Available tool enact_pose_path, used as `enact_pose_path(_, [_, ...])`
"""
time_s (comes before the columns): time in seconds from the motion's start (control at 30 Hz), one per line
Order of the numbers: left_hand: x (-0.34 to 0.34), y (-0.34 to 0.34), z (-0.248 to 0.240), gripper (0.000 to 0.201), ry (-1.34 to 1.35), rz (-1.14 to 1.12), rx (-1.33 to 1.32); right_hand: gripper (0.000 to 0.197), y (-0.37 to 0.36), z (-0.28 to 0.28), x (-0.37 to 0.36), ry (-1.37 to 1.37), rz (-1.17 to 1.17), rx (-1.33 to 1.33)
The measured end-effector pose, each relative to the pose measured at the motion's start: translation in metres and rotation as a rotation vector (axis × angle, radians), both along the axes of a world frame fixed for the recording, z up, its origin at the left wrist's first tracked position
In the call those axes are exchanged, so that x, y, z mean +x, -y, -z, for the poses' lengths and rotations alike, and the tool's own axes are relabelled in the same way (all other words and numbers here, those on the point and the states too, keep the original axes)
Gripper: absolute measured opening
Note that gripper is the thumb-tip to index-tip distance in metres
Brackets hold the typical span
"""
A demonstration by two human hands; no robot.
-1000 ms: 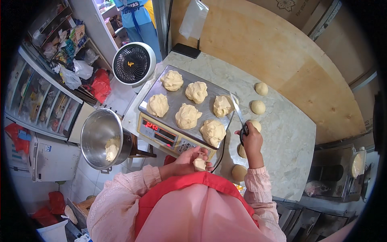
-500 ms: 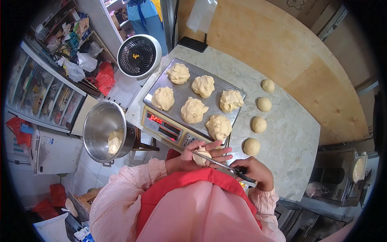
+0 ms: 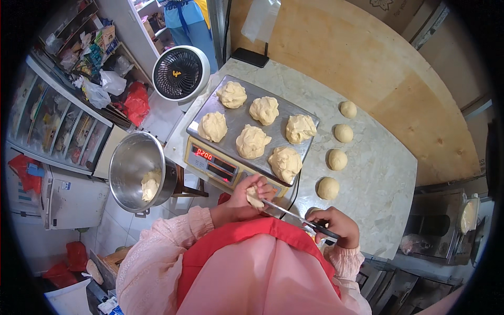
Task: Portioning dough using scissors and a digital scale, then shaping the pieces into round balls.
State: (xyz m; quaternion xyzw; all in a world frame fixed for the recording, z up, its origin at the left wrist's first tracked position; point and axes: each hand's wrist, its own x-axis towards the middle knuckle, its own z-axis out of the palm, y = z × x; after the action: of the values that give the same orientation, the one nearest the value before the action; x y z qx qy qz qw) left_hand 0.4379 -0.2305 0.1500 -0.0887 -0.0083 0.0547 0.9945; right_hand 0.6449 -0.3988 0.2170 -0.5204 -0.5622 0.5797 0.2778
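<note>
Low over the front edge of the scale, my left hand [image 3: 247,198] is curled around a small lump of pale dough [image 3: 254,197]. My right hand [image 3: 337,227] grips the dark handle of what look like scissors [image 3: 294,216], their long metal blades pointing left. The blade tip reaches the dough at my left fingers; whether it cuts in is hidden. Beyond my hands, several rough dough mounds [image 3: 252,142] sit on the steel platform [image 3: 236,119] of a digital scale [image 3: 212,167].
Smooth dough balls [image 3: 337,159] line the marble-patterned table [image 3: 375,194] at right, one partly behind my right hand. A steel bowl [image 3: 118,176] holding dough stands left. A fan [image 3: 181,73] is at the far left corner. A wooden panel [image 3: 367,79] borders the table's back.
My left hand, spread flat under the dough before, has curled around it. The scissors have shifted slightly right and down, so their tip now lies by the left fingers instead of across the palm.
</note>
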Motion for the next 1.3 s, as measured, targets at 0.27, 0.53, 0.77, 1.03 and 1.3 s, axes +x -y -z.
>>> enact_pose_path(0.27, [-0.003, -0.004, -0.006, 0.030, -0.301, -0.259, 0.221, 0.044, 0.001, -0.005, -0.009, 0.007, 0.236, -0.068])
enact_pose_path(0.53, [-0.036, -0.001, -0.032, 0.027, -0.510, -0.084, 0.657, 0.033, -0.013, -0.013, -0.021, 0.095, 0.170, -0.057])
enact_pose_path(0.77, [-0.158, -0.066, 0.022, 0.031, -1.296, -0.583, 1.344, 0.045, -0.036, -0.021, -0.039, 0.228, 0.071, 0.014])
enact_pose_path(1.03, [-0.343, -0.130, 0.108, 0.055, -1.818, -0.208, 1.789, 0.043, -0.080, -0.038, -0.070, 0.389, -0.136, 0.057])
enact_pose_path(1.3, [-0.373, -0.177, 0.161, 0.061, -1.764, 0.457, 1.618, 0.032, -0.106, -0.036, -0.111, 0.442, -0.169, 0.030])
